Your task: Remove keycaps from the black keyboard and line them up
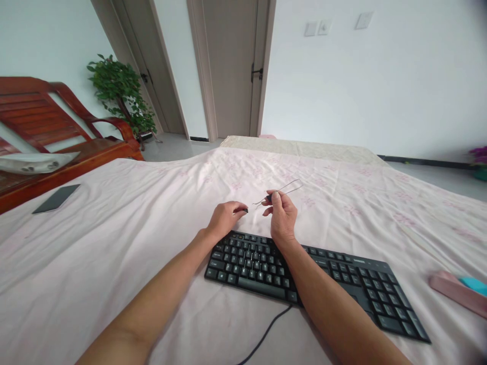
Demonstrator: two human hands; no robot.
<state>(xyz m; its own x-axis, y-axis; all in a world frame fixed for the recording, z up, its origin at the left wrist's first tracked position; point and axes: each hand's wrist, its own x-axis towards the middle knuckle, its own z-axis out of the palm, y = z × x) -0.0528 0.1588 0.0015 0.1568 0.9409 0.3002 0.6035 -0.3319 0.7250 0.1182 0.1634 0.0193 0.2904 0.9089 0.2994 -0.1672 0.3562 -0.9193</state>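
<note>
A black keyboard [262, 263] lies slanted on the cloth beneath my forearms, its cable leaving the near edge. Just beyond its far edge, my left hand [224, 220] pinches a small black keycap [245, 210] between thumb and fingers. My right hand [283, 213] grips a wire keycap puller [291, 186] by its dark middle; its long wire loop points away to the upper right. The puller's bent tips face the keycap, a short gap apart. Near the keyboard's top left corner, orange-brown spots show among the keys. My right forearm hides part of the keyboard's middle.
A pale pink floral cloth [152, 228] covers the table. A dark flat phone-like slab [57, 197] lies at the left. At the right sits a pink tray [456, 291] with a blue item [474, 284]. Beyond are a wooden bench [45, 116] and a plant [117, 86].
</note>
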